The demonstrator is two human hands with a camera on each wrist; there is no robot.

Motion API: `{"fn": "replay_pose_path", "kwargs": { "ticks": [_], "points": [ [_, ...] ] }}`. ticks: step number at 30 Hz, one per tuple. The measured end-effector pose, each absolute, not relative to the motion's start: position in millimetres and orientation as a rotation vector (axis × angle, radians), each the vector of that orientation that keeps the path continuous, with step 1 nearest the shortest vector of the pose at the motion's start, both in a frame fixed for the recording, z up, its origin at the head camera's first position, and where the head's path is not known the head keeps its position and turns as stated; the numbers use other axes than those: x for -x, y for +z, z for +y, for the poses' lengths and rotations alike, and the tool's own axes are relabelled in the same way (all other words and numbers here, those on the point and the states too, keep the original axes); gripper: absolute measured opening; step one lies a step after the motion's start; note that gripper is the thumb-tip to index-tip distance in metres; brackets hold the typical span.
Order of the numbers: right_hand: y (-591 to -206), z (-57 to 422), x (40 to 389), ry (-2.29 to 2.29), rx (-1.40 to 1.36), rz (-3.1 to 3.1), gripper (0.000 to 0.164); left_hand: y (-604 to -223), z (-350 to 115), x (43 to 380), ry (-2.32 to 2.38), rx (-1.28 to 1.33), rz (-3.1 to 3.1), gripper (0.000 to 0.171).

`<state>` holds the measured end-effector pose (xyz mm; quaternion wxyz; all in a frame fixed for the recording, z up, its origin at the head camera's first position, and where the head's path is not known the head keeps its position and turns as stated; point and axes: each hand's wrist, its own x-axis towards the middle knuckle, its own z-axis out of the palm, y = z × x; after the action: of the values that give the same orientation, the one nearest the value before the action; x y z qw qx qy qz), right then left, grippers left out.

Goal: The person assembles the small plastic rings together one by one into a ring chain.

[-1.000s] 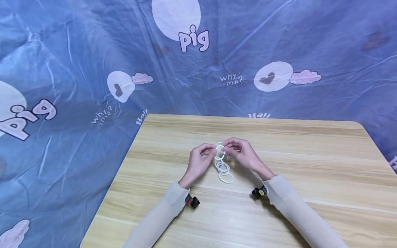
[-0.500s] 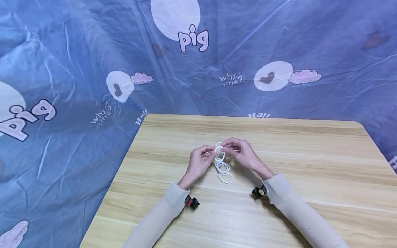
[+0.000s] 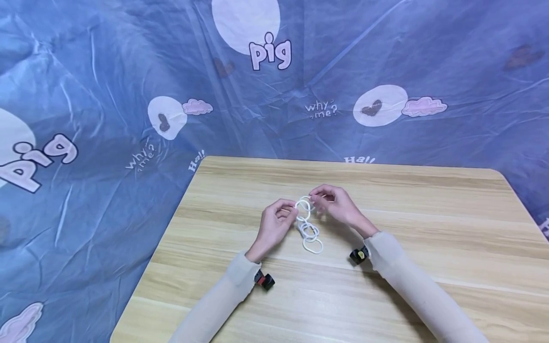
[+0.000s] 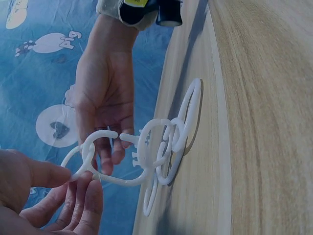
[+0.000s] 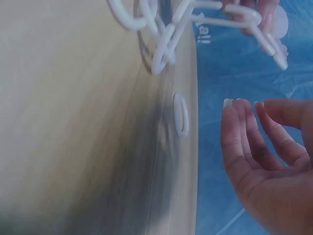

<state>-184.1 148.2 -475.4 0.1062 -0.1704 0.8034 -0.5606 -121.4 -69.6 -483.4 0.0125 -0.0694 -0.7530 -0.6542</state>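
Observation:
My left hand (image 3: 276, 224) pinches a white plastic shower-curtain ring (image 4: 117, 180) between thumb and fingers, above the table. Another white ring (image 4: 72, 155) is looped through it by the fingertips. Below hang more linked white rings, a chain (image 3: 310, 232) whose lowest ring (image 3: 313, 246) rests on the wood. In the left wrist view the pinched ring shows a narrow gap in its loop. To the right of the chain is my right hand (image 3: 339, 205), fingers loosely bent. The right wrist view shows nothing between the fingers of that hand (image 5: 274, 156), apart from the rings.
A single white ring (image 5: 181, 115) lies on the table in the right wrist view. The wood-grain table (image 3: 429, 228) extends around both arms. A blue printed cloth (image 3: 300, 81) hangs behind and to the left. Each wrist carries a small black camera (image 3: 358, 255).
My right hand has let go of the rings and drawn back slightly up and to the right. My left hand keeps its pinch, with the upper ring shifted slightly left.

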Motion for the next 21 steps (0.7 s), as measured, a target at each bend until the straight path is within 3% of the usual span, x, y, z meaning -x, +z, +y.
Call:
{"fn": "replay_pose_path", "kwargs": {
  "ticks": [21],
  "points": [
    [-497,141,220,-1.414,0.477,2.542,0.05,-482,-65,121,-2.097,0.202,-2.309,0.026]
  ]
}}
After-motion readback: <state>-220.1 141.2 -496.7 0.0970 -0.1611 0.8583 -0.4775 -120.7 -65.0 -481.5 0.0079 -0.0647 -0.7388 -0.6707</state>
